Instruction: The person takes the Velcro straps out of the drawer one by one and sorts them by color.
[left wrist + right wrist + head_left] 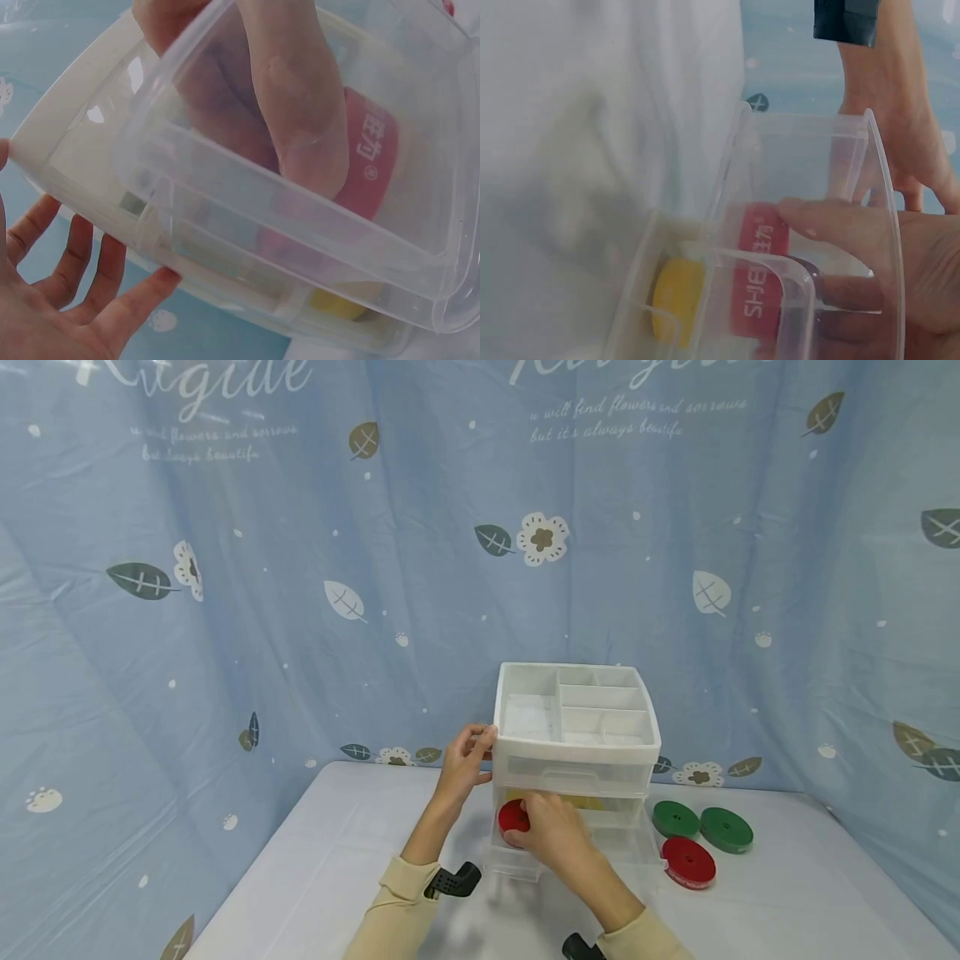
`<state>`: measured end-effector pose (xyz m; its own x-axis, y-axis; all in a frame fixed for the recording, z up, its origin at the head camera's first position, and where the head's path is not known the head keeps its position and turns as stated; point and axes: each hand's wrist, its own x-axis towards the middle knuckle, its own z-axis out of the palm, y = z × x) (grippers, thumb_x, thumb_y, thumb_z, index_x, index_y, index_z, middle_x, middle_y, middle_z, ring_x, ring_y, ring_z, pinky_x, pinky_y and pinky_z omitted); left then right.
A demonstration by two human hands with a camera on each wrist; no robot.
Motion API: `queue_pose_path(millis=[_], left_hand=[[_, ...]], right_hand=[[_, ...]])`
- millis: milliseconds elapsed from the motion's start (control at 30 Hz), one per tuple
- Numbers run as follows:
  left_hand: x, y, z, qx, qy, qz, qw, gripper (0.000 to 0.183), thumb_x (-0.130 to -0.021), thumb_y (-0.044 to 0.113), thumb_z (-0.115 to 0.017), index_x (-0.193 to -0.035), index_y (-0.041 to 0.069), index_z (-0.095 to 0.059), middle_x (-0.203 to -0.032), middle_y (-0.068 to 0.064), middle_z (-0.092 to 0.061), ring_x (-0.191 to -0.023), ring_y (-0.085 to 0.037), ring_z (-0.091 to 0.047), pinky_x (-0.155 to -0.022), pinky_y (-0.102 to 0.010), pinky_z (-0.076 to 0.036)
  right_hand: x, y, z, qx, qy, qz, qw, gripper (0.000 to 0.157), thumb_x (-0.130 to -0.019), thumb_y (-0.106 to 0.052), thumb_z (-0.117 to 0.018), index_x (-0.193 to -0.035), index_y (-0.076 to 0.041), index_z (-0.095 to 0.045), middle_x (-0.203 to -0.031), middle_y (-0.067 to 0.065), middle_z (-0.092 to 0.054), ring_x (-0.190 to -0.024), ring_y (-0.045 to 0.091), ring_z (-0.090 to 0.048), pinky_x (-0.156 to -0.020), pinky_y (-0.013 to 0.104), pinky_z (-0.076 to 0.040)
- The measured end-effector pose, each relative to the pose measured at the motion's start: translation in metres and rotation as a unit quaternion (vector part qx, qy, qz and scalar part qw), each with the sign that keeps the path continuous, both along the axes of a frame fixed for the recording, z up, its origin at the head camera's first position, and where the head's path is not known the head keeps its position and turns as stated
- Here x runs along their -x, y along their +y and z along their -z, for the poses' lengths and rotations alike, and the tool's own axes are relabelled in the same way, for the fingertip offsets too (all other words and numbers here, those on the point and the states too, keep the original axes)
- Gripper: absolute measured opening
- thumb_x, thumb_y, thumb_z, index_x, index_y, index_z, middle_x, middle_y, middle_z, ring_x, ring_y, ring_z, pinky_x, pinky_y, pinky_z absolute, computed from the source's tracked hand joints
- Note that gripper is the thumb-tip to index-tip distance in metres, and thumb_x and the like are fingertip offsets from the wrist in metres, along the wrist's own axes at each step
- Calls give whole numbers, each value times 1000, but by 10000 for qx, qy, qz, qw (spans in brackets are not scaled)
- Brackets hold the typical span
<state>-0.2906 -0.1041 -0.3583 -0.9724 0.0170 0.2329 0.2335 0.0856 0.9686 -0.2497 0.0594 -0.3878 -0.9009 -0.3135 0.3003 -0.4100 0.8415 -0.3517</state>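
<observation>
A red tape roll (pixel 513 822) with white print on its rim stands at the left of a pulled-out clear drawer (pixel 622 847). My right hand (pixel 557 828) reaches into that drawer and pinches the roll; in the right wrist view the thumb lies against the printed red roll (pixel 761 270). My left hand (pixel 462 768) touches the left side of the white drawer cabinet (pixel 577 752). In the left wrist view the left hand (pixel 67 289) has its fingers spread, fingertips at the cabinet's edge. A yellow roll (pixel 679 300) shows through the clear plastic, partly hidden.
On the white table (pixel 375 852), right of the cabinet, lie two green rolls (pixel 675 819) and another red roll (pixel 688 862). The cabinet's top is a divided tray (pixel 528 714). Behind hangs a blue patterned curtain (pixel 435 635).
</observation>
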Motion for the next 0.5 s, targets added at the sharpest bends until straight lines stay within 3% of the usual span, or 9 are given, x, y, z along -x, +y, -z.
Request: queue_pose_path(millis=[233, 500], left_hand=[[0, -1, 1, 40, 39, 51, 10000, 34, -100, 41, -55, -119, 14, -60, -110, -7, -63, -98, -19, -62, -85, -51, -58], [0, -1, 0, 28, 55, 57, 10000, 33, -99, 41, -55, -118, 14, -60, -109, -6, -63, -96, -17, -62, -85, -50, -58]], right_hand=[[0, 2, -5, -106, -231, -340, 9991, 30, -73, -24, -86, -97, -9, -76, -91, 6, -68, -79, 20, -58, -68, 38, -54], [-2, 1, -9, -262, -404, -278, 9985, 25, -72, -20, -85, -93, -10, -76, -87, 5, -66, -79, 20, -55, -68, 37, -52]])
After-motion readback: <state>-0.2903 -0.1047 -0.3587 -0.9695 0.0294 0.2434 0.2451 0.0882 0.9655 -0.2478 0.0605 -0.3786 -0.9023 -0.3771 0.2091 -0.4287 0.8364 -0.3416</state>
